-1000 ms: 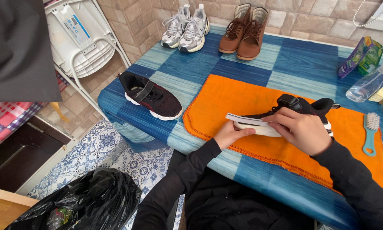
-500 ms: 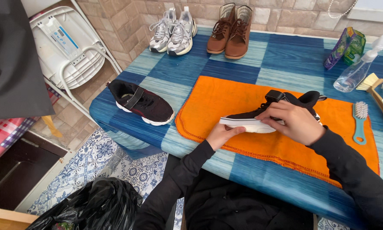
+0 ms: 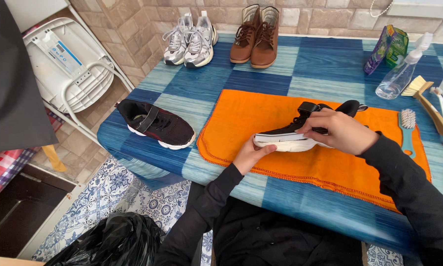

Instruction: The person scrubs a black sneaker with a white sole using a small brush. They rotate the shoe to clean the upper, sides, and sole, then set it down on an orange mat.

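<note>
Black sneaker (image 3: pixel 300 134), white-soled, lay on orange cloth (image 3: pixel 251 123); left hand (image 3: pixel 248 155) pinched its toe; right hand (image 3: pixel 342 132) clasped its upper, steadying it.

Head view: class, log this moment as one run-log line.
left hand: supports black shoe sole | right hand: grips its upper | under: orange cloth | aside: second black shoe

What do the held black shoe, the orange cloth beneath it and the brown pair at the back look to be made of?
Black shoe: likely knit or mesh fabric upper, matte, with a smooth white rubbery sole; both hands hold it. Orange cloth: soft woven or fleece-like textile, matte, with stitched edges. Brown pair: probably suede or nubuck, judging by the dull, velvety surface, though synthetic is possible.
</note>
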